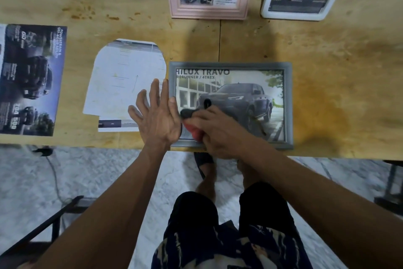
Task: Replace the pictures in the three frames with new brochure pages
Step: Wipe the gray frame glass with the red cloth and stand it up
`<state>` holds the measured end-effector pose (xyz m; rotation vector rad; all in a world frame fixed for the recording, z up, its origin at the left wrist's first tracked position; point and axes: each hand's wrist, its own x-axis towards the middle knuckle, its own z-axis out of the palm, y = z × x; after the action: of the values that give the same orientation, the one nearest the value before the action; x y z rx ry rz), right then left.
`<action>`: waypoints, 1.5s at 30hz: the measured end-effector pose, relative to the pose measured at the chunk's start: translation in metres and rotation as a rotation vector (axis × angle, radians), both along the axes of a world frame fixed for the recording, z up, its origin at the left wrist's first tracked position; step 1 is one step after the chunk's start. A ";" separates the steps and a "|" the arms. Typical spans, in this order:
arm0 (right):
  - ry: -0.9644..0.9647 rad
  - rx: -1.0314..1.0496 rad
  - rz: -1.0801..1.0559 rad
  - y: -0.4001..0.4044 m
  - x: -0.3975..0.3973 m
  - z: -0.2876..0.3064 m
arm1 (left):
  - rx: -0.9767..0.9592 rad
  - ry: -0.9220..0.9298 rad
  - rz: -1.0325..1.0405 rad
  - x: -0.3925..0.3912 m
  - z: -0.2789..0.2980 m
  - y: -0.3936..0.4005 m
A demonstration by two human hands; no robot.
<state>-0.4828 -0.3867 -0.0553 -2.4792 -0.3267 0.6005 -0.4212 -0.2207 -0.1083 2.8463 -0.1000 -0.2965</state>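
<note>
A grey frame [287, 103] lies flat near the table's front edge, with a brochure page of a dark pickup truck in it. My left hand [158, 113] is open with fingers spread, its thumb side against the frame's left rail. My right hand [220, 133] rests on the frame's lower left part, closed around a red and black object [192, 120]; I cannot tell what it is. A pink frame [209, 12] and a white frame [294, 14], each with a brochure picture, stand at the table's far side.
Left of the grey frame lie a trimmed pale sheet [122, 76] and a second sheet [113, 125] under it. A dark brochure page [30, 79] lies at the far left. The wooden table [338, 61] ends just below the frame; a cable [54, 179] runs on the floor.
</note>
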 end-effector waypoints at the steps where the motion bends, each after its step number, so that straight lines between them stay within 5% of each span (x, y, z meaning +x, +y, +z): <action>1: 0.040 0.014 0.013 0.002 -0.008 0.001 | -0.003 0.005 0.002 0.000 0.000 0.000; 7: 0.375 0.118 -0.117 -0.035 0.010 0.021 | -0.005 -0.004 0.004 0.000 0.004 -0.003; 10: 0.155 0.149 -0.338 -0.070 0.034 0.025 | -0.005 -0.012 -0.005 0.003 0.005 -0.003; 13: -0.028 -0.076 -0.277 -0.079 0.058 0.010 | -0.006 -0.028 -0.003 0.002 0.004 -0.003; 16: -0.056 -0.215 -0.212 -0.070 0.054 -0.005 | 0.000 -0.032 -0.008 0.001 0.003 -0.004; 26: -0.091 -0.016 -0.143 -0.040 -0.047 -0.010 | -0.002 -0.038 -0.011 0.000 0.003 -0.004; 31: 0.134 0.134 -0.154 -0.065 -0.030 0.017 | -0.014 -0.032 -0.011 -0.002 0.005 -0.004; 36: -0.172 0.052 -0.392 -0.108 0.021 0.020 | -0.009 -0.035 -0.012 0.001 0.004 -0.003; 40: -0.176 -0.139 -0.344 -0.108 0.021 -0.010 | -0.019 -0.033 -0.013 0.000 0.003 -0.004; 45: -0.262 -0.031 -0.270 -0.083 -0.029 -0.021 | -0.023 -0.023 -0.011 -0.001 0.002 -0.003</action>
<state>-0.5122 -0.4696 -0.0759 -2.5752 -0.0772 0.1716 -0.4225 -0.2241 -0.1059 2.8278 -0.1230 -0.2630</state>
